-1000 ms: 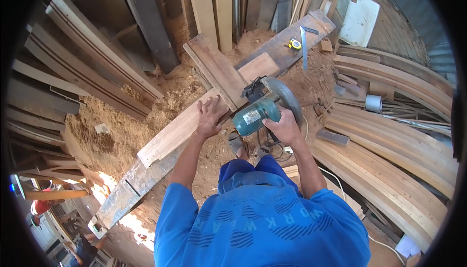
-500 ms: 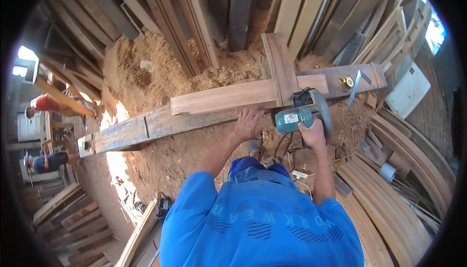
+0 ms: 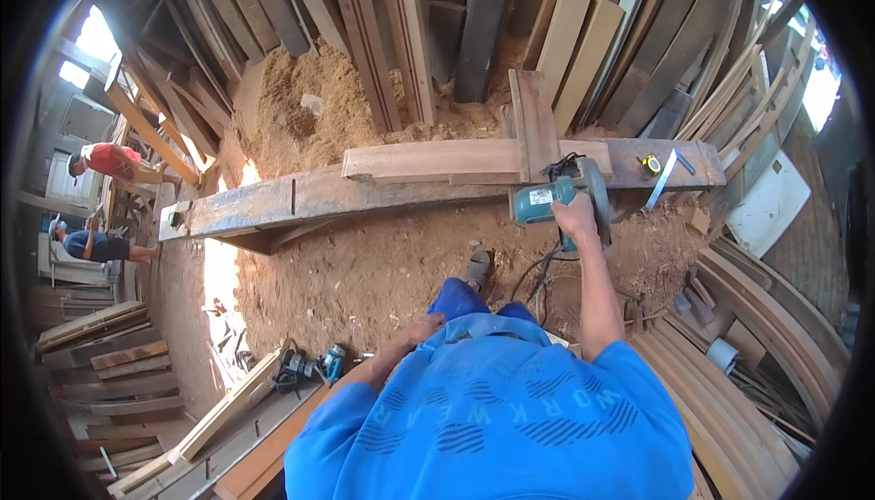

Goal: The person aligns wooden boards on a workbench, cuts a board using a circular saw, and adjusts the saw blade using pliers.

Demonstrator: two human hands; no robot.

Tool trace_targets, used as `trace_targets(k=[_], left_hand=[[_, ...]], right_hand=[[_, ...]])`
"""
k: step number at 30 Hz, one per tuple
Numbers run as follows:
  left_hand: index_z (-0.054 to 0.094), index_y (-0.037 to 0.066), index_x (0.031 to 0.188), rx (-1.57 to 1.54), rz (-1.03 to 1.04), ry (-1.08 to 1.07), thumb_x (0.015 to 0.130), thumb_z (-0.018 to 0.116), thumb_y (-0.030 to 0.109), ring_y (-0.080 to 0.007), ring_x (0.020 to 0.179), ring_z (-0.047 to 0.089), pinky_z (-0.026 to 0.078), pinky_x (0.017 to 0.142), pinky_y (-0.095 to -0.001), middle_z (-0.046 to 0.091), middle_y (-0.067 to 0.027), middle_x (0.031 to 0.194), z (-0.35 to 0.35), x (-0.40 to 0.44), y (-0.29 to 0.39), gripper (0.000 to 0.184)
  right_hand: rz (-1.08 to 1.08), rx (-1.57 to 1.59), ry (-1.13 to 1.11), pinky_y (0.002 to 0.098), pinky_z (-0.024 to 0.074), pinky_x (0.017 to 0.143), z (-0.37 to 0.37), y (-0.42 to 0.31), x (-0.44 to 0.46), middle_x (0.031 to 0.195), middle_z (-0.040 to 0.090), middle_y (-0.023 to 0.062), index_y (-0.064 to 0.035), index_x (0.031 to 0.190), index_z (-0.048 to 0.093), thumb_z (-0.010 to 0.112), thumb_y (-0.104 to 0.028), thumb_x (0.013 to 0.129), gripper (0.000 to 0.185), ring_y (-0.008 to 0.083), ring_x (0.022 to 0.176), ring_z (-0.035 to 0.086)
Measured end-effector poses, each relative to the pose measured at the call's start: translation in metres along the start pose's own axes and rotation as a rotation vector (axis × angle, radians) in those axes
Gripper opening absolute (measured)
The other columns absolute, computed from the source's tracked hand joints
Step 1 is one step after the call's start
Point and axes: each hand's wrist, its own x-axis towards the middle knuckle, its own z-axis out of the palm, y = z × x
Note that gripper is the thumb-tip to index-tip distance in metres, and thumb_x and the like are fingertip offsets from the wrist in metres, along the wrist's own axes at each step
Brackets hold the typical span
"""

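Note:
My right hand is closed around the handle of a green circular saw. The saw sits at the bench's near edge, its round guard to the right. Left of the saw lies a long reddish board, flat on a thick wooden beam bench. A shorter wide plank crosses the board and sticks out beyond the far edge. Down by my left thigh, my left hand is away from the bench, its fingers laid loosely against my clothing and partly hard to see.
A yellow tape measure and a metal square lie on the bench's right end. Sawdust is heaped behind it. Timber leans all around. Another power tool sits at lower left. Two people stand far left.
My left hand has left the board's near edge and dropped back to my thigh. My right hand still holds the saw, which has hardly shifted. The view has turned somewhat.

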Motion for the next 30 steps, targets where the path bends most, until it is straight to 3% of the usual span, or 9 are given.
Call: trace_targets(k=[3, 9, 12, 15, 17, 19, 23, 25, 30], left_hand=[[0.064, 0.002, 0.122, -0.618, 0.233, -0.247, 0.105, 0.056, 0.043, -0.0217, 0.102, 0.066, 0.054, 0.090, -0.0406, 0.072, -0.0080, 0.113, 0.010, -0.033, -0.004, 0.046], [0.060, 0.003, 0.137, -0.879, 0.318, -0.284, 0.096, 0.075, 0.031, -0.0131, 0.112, 0.061, 0.050, 0.101, -0.0303, 0.070, -0.0026, 0.122, 0.020, -0.062, -0.002, 0.052], [0.063, 0.004, 0.131, -0.949, 0.344, -0.255, 0.102, 0.064, 0.030, -0.0090, 0.106, 0.058, 0.051, 0.096, -0.0322, 0.069, -0.0001, 0.119, 0.033, -0.076, -0.006, 0.038], [0.066, 0.005, 0.125, -0.389, 0.209, -0.164, 0.101, 0.061, 0.028, -0.0146, 0.106, 0.065, 0.052, 0.095, -0.0348, 0.073, -0.0063, 0.116, 0.003, -0.096, 0.028, 0.034], [0.066, 0.005, 0.120, 0.194, 0.106, -0.174, 0.099, 0.061, 0.025, -0.0273, 0.103, 0.070, 0.054, 0.092, -0.0381, 0.073, -0.0150, 0.112, -0.061, -0.136, 0.119, 0.030], [0.067, 0.004, 0.119, 0.091, 0.404, 0.059, 0.096, 0.063, 0.022, -0.0374, 0.100, 0.069, 0.055, 0.087, -0.0406, 0.071, -0.0210, 0.110, -0.096, -0.141, 0.133, 0.029], [0.065, 0.003, 0.120, -0.008, 0.718, 0.759, 0.090, 0.072, 0.011, -0.0284, 0.096, 0.071, 0.057, 0.084, -0.0411, 0.073, -0.0149, 0.103, -0.190, -0.155, 0.206, 0.032], [0.060, 0.001, 0.127, 0.015, 0.889, 1.012, 0.089, 0.075, 0.015, -0.0277, 0.104, 0.068, 0.054, 0.093, -0.0419, 0.069, -0.0159, 0.110, -0.227, -0.196, 0.256, 0.044], [0.048, -0.005, 0.138, 0.298, 1.756, 1.427, 0.088, 0.079, 0.025, -0.0324, 0.120, 0.061, 0.047, 0.108, -0.0453, 0.061, -0.0222, 0.127, -0.277, -0.290, 0.347, 0.066]], right_hand=[[-0.001, -0.045, -0.007, 0.0468, 0.0540, 0.089, -0.002, 0.001, 0.003, 0.099, 0.071, 0.0327, 0.0096, 0.098, 0.071, 0.072, -0.023, 0.081, 0.037, 0.0425, 0.102, 0.071], [-0.050, -0.032, 0.079, 0.0445, 0.0544, 0.085, 0.005, 0.014, 0.012, 0.094, 0.072, 0.0292, 0.0082, 0.094, 0.072, 0.074, -0.022, 0.080, 0.033, 0.0399, 0.096, 0.072], [-0.060, -0.046, 0.029, 0.0467, 0.0543, 0.089, 0.007, 0.016, 0.013, 0.103, 0.070, 0.0348, 0.0115, 0.096, 0.071, 0.073, -0.025, 0.080, 0.040, 0.0455, 0.104, 0.070], [-0.103, -0.084, 0.053, 0.0469, 0.0543, 0.090, 0.010, 0.012, 0.016, 0.105, 0.069, 0.0367, 0.0133, 0.099, 0.070, 0.073, -0.025, 0.080, 0.043, 0.0468, 0.105, 0.069], [-0.080, -0.174, 0.049, 0.0472, 0.0542, 0.090, 0.005, 0.001, 0.007, 0.106, 0.068, 0.0381, 0.0151, 0.100, 0.069, 0.073, -0.025, 0.080, 0.045, 0.0472, 0.106, 0.068], [-0.070, -0.152, 0.036, 0.0467, 0.0544, 0.089, 0.008, 0.001, 0.009, 0.103, 0.068, 0.0385, 0.0175, 0.099, 0.068, 0.073, -0.024, 0.079, 0.047, 0.0461, 0.105, 0.069], [-0.072, -0.124, 0.077, 0.0452, 0.0550, 0.084, 0.010, -0.002, 0.010, 0.097, 0.069, 0.0377, 0.0171, 0.093, 0.068, 0.073, -0.022, 0.077, 0.043, 0.0432, 0.100, 0.072], [-0.061, -0.126, 0.072, 0.0453, 0.0548, 0.085, 0.010, 0.001, 0.011, 0.098, 0.069, 0.0377, 0.0166, 0.093, 0.069, 0.073, -0.022, 0.077, 0.042, 0.0431, 0.101, 0.072], [-0.036, -0.124, 0.051, 0.0453, 0.0542, 0.089, 0.002, -0.021, -0.008, 0.102, 0.070, 0.0364, 0.0150, 0.097, 0.069, 0.073, -0.022, 0.078, 0.042, 0.0426, 0.104, 0.071]])
